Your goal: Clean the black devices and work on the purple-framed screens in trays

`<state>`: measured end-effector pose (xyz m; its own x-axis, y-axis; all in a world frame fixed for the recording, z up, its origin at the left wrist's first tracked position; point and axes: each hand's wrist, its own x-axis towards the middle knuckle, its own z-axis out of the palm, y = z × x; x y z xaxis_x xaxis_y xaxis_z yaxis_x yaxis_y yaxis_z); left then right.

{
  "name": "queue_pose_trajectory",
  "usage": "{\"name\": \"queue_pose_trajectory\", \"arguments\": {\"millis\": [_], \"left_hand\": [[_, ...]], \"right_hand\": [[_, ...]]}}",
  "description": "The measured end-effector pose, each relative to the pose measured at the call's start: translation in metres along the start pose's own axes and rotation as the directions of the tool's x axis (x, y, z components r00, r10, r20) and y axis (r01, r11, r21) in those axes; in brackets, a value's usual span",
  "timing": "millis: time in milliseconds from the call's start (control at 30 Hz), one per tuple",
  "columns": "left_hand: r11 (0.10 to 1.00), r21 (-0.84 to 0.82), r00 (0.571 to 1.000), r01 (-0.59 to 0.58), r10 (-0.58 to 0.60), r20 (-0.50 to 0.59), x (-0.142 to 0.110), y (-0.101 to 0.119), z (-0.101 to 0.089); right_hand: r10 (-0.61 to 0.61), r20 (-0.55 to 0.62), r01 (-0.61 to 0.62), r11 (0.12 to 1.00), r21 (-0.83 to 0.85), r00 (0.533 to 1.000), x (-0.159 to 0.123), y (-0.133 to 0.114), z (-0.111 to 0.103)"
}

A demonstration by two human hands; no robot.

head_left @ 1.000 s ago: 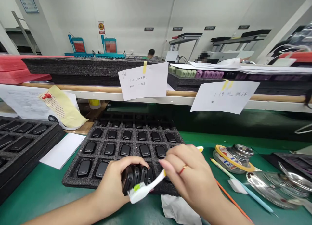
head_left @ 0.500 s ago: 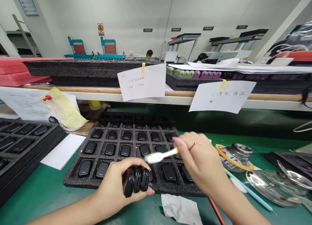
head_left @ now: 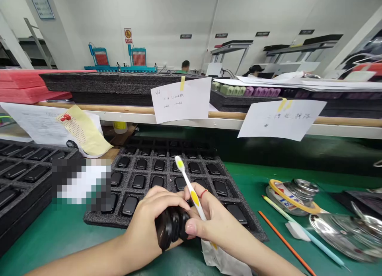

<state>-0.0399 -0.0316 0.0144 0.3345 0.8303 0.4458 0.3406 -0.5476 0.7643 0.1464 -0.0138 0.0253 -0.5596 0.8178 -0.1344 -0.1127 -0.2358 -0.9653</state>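
My left hand [head_left: 145,217]: fingers curled round black cases [head_left: 165,230]; uneven squeezing could, I judge, spill one. Right hand [head_left: 212,219]: gripping toothbrush [head_left: 194,198]; a careless twist might scrape them.

A single camera, worn on the person's head, gives the one view. It looks forward and down from above and behind the left hand [head_left: 143,224] and right hand [head_left: 215,216], both near the lens and low in the middle of the frame. The left forearm [head_left: 92,256] and right forearm [head_left: 256,254] enter from below. The tabletop [head_left: 71,236] spreads around the hands; past them a shelf [head_left: 228,115] crosses, and the wall [head_left: 167,13] stands well beyond.
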Motion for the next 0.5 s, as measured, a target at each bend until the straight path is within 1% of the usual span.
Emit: {"name": "queue_pose_trajectory", "arguments": {"millis": [67,100,133,233,267,333,400,433,467,500], "left_hand": [[0.994,-0.004,0.994,-0.113,0.113,-0.014,-0.001,-0.003,0.0],[0.991,-0.011,0.991,-0.131,0.131,-0.021,-0.002,-0.005,0.0],[0.992,-0.019,0.992,-0.126,0.126,-0.027,-0.002,-0.007,0.0],[0.996,-0.07,0.998,-0.055,0.054,-0.018,-0.005,-0.011,0.004],[0.994,-0.1,0.999,-0.041,0.04,-0.008,-0.006,-0.013,0.005],[0.987,-0.155,0.998,-0.047,0.052,0.028,-0.007,-0.015,0.006],[0.986,-0.157,0.996,-0.057,0.067,0.061,-0.008,-0.015,0.006],[0.989,-0.144,0.995,-0.042,0.054,0.08,-0.007,-0.013,0.005],[0.99,-0.138,0.995,-0.003,0.017,0.1,-0.007,-0.011,0.005],[0.986,-0.151,0.99,0.069,-0.049,0.129,-0.006,-0.008,0.004]], "right_hand": [[0.017,-0.021,-0.014,0.991,0.132,1.0,0.005,0.009,0.008],[0.004,-0.034,0.002,0.985,0.17,0.999,0.007,0.012,0.01],[-0.013,-0.044,0.022,0.98,0.198,0.999,0.009,0.014,0.013],[-0.04,-0.041,0.048,0.974,0.22,0.998,0.009,0.014,0.02],[-0.039,-0.031,0.044,0.975,0.216,0.999,0.008,0.013,0.022],[-0.026,-0.029,0.031,0.98,0.195,0.999,0.006,0.014,0.025],[-0.033,-0.055,0.04,0.989,0.143,0.998,0.005,0.016,0.025],[-0.057,-0.082,0.065,0.993,0.096,0.995,0.004,0.017,0.024],[-0.103,-0.113,0.107,0.994,0.028,0.988,0.004,0.017,0.022],[-0.169,-0.141,0.163,0.985,-0.056,0.975,0.003,0.018,0.02]]}}
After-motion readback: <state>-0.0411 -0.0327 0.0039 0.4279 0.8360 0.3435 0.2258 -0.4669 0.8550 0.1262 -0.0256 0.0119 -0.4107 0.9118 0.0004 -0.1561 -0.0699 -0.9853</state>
